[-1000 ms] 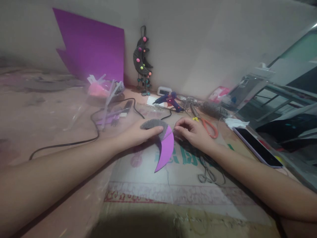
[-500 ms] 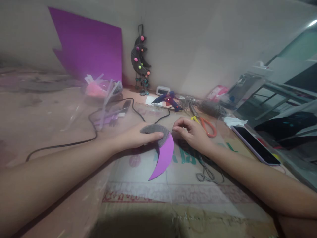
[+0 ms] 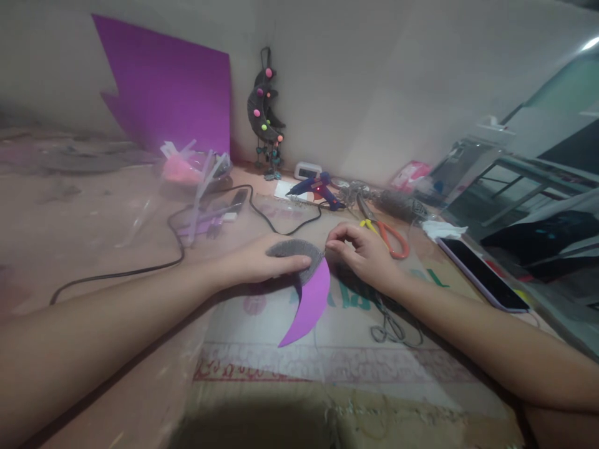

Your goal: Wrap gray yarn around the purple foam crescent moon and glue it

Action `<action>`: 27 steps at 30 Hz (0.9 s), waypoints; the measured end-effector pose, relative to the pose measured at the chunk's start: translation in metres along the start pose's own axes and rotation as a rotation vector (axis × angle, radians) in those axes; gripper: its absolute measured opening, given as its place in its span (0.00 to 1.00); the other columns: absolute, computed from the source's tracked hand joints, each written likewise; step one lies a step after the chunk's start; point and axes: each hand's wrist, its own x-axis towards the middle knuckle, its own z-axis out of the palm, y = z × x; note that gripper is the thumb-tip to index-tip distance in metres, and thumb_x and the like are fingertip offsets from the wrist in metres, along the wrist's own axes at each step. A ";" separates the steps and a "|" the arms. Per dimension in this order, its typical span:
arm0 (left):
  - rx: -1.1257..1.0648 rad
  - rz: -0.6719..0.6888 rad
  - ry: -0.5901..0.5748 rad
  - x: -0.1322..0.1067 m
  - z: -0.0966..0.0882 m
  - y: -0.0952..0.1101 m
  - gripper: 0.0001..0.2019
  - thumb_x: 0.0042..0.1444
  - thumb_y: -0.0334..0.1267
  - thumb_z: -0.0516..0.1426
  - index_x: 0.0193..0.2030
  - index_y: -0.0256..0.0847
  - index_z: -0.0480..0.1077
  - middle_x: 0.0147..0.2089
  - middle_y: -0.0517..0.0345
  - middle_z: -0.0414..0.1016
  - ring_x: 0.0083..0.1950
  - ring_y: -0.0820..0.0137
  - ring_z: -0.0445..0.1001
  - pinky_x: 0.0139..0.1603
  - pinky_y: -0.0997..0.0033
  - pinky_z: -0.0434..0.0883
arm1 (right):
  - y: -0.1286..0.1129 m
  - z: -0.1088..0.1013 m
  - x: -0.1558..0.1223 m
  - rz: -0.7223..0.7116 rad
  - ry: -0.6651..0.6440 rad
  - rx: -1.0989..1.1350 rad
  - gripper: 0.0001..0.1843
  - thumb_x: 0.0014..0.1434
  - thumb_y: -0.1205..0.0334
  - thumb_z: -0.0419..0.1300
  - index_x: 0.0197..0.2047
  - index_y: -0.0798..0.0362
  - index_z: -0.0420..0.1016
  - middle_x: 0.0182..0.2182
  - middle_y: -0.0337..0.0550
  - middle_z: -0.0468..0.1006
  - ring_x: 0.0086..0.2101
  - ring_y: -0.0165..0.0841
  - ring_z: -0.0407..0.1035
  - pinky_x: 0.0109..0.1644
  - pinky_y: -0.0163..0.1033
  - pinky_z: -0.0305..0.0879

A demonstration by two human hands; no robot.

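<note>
Right at the bottom of the frame, the printed cardboard (image 3: 262, 365) lies in front of you on the table (image 3: 103, 209). A dark looped item (image 3: 390, 330) sits on it, right of centre. In the middle of the frame you hold the purple crescent (image 3: 309, 305), its lower tip bare and its upper part wrapped in grey yarn (image 3: 314, 249). Your left hand (image 3: 255, 259) is closed over the wrapped end, thumb laid across it; your right hand (image 3: 362, 254) has thumb and forefinger pinched on the yarn's thin strand, just beside the crescent's right edge. The phone (image 3: 484, 274) lies at the right, and the orange-handled pliers (image 3: 397, 244) rest behind your right hand. Farther back come the blue glue gun (image 3: 319, 187), then the white clock (image 3: 307, 171); a decorated crescent ornament (image 3: 259, 113) and the purple sheet (image 3: 173, 81) stand upper left.
</note>
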 end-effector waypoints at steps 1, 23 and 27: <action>-0.003 0.001 0.001 0.000 0.000 0.000 0.14 0.55 0.49 0.57 0.32 0.39 0.71 0.22 0.63 0.65 0.24 0.74 0.62 0.24 0.76 0.58 | 0.000 0.000 0.000 -0.001 -0.001 -0.003 0.07 0.60 0.61 0.58 0.30 0.52 0.70 0.28 0.40 0.75 0.30 0.32 0.68 0.36 0.38 0.62; -0.099 -0.032 0.022 0.001 0.003 0.000 0.17 0.55 0.53 0.57 0.31 0.39 0.70 0.24 0.62 0.66 0.23 0.75 0.62 0.23 0.76 0.58 | 0.007 0.005 0.000 -0.142 -0.183 0.107 0.09 0.64 0.62 0.53 0.39 0.50 0.75 0.40 0.45 0.77 0.43 0.35 0.71 0.48 0.42 0.66; -0.134 -0.029 0.136 0.004 0.003 -0.001 0.20 0.57 0.54 0.55 0.27 0.39 0.65 0.23 0.63 0.64 0.22 0.76 0.60 0.22 0.76 0.56 | 0.008 0.002 0.000 -0.033 0.035 0.095 0.09 0.65 0.61 0.53 0.45 0.50 0.72 0.44 0.46 0.75 0.40 0.34 0.70 0.44 0.40 0.66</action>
